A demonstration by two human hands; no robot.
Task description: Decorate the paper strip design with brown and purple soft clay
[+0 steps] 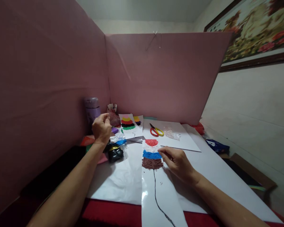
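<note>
A long white sheet (146, 192) lies in front of me. On it is a striped picture (152, 154) in red, white, blue and brown, with a black wavy line running down from it. My right hand (178, 162) is at the picture's right edge by the white and blue bands, thumb and finger pinched; anything between them is too small to make out. My left hand (102, 127) is raised above bags of coloured clay-like material (115, 154), in front of a purple bottle (92, 108). Its fingers are closed, and what they hold cannot be seen.
Scissors (156, 130) with red and yellow handles lie on a white board (180, 138), beside a clear plastic bag (172, 133). Other striped pictures (129, 123) rest at the back. Pink panels (165, 78) stand behind and left. A cardboard box (251, 170) is at right.
</note>
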